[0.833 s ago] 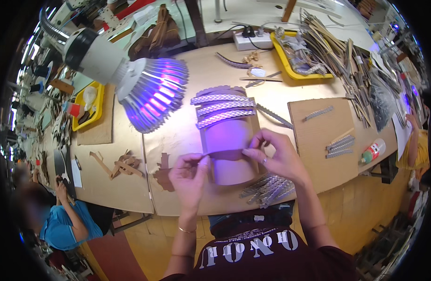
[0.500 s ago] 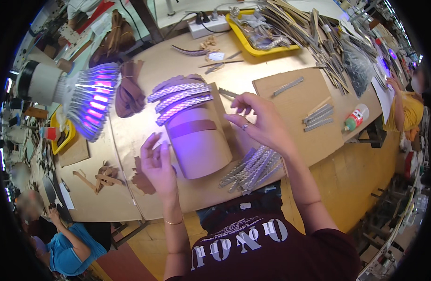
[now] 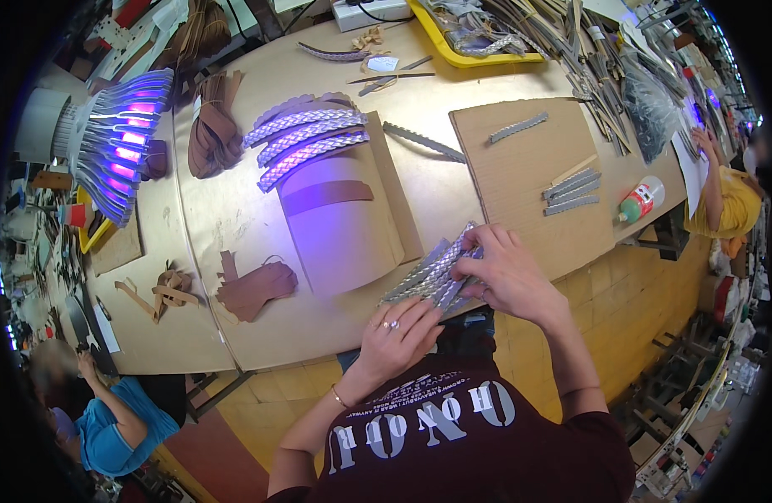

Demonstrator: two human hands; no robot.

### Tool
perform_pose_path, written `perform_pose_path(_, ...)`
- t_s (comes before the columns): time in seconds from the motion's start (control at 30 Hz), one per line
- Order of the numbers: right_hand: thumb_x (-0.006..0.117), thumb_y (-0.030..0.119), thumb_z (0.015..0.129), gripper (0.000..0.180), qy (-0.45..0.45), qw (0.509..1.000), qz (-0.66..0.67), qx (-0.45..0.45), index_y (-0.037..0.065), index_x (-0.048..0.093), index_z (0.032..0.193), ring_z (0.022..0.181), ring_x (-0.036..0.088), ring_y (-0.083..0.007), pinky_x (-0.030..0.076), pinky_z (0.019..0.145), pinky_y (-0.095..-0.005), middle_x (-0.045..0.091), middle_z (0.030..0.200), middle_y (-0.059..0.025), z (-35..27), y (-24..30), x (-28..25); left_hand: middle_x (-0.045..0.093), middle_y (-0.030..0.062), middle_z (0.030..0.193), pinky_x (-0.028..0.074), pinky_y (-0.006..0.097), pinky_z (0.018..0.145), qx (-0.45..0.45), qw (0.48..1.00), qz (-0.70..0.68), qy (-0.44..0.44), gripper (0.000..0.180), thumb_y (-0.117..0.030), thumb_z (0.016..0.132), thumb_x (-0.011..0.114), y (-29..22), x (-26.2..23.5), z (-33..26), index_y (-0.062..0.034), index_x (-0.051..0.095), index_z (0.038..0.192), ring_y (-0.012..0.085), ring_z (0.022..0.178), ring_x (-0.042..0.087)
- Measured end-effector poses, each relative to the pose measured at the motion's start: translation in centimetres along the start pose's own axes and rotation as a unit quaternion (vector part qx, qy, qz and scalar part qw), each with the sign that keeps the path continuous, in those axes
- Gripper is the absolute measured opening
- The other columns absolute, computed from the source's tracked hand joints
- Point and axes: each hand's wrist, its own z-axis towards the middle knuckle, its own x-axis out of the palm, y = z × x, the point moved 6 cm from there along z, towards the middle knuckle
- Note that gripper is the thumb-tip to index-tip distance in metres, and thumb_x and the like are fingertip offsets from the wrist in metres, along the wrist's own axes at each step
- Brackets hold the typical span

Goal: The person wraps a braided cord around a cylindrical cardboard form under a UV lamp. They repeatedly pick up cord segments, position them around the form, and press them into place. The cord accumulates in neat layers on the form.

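Note:
Silver-grey braided strips (image 3: 432,272) lie in a pile at the table's near edge. My right hand (image 3: 513,277) is closed in a pinch on a braided strip at the pile's right side. At the pile's near end, my left hand (image 3: 398,334) has its fingers bent together over the strip ends; its thumb is hidden. Beyond my hands stands a curved cardboard form (image 3: 344,239) carrying a brown band (image 3: 327,198). Three shiny braided strips (image 3: 313,138) lie side by side across its far end, apart from both hands.
A finned lamp (image 3: 122,142) casts violet light from the left. Brown strap bundles (image 3: 214,126) and brown cut pieces (image 3: 256,289) lie nearby. On the right are a cardboard sheet (image 3: 528,184) with short strips, a bottle (image 3: 642,199) and a yellow tray (image 3: 478,60). People sit at both sides.
Both hands have left the sides of the cardboard form and come down to the braided pile. My right hand now pinches a strip there. The view has shifted slightly.

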Motion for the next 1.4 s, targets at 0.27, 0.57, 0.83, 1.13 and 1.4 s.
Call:
perform_pose_path(0.27,0.072,0.019,0.081,0.014,-0.036,0.997,0.066,-0.001,0.012,0.067,0.092,0.104,0.052,-0.0249,0.038,0.093,-0.0376,0.058,0.100,-0.0064,0.0,-1.6,-1.3,0.065,0.0046,0.114,0.045,0.038,0.088,0.003,1.000,0.023,-0.004,0.023,-0.020,0.078,0.077,0.4,0.9,-0.3,-0.0074,0.070,0.095,0.0217,0.106,0.061)
perform_pose_path(0.57,0.071,0.013,0.089,0.018,-0.048,0.859,0.503,0.082,0.000,0.066,0.100,0.075,0.061,-0.0078,0.049,0.070,-0.0227,0.066,0.081,0.0001,4.8,-0.4,-4.8,0.069,0.0071,0.100,0.050,0.032,0.071,0.022,0.985,-0.090,-0.144,0.024,-0.006,0.075,0.077,0.4,-6.1,2.8,-0.0067,0.070,0.098,0.0220,0.086,0.067)
perform_pose_path(0.83,0.073,0.018,0.088,0.020,-0.060,0.910,0.410,-0.021,0.000,0.070,0.096,0.074,0.061,-0.0075,0.049,0.072,-0.0250,0.069,0.081,-0.0020,13.3,6.0,-6.7,0.069,0.0119,0.103,0.051,0.027,0.078,-0.237,0.854,-0.236,-0.397,0.019,0.000,0.090,0.061,7.7,-13.7,3.8,0.0037,0.063,0.109,0.0144,0.091,0.064)
perform_pose_path(1.13,0.064,0.005,0.090,0.011,-0.147,0.974,0.167,-0.041,-0.003,0.063,0.098,0.081,0.068,-0.0181,0.052,0.074,-0.0311,0.070,0.087,-0.0103,14.2,8.5,-8.4,0.068,0.0096,0.111,0.049,0.026,0.075,-0.323,0.812,-0.355,-0.331,0.024,-0.013,0.098,0.056,14.2,-13.3,4.1,0.0027,0.065,0.114,0.0125,0.092,0.063)
perform_pose_path(1.4,0.070,0.011,0.087,0.018,-0.089,0.988,0.126,-0.024,0.000,0.066,0.100,0.066,0.059,-0.0181,0.047,0.064,-0.0299,0.065,0.079,-0.0094,13.5,9.9,-8.0,0.067,0.0124,0.109,0.052,0.027,0.080,-0.372,0.835,-0.223,-0.338,0.020,-0.012,0.088,0.070,12.7,-9.7,4.1,0.0003,0.073,0.103,0.0161,0.095,0.065)
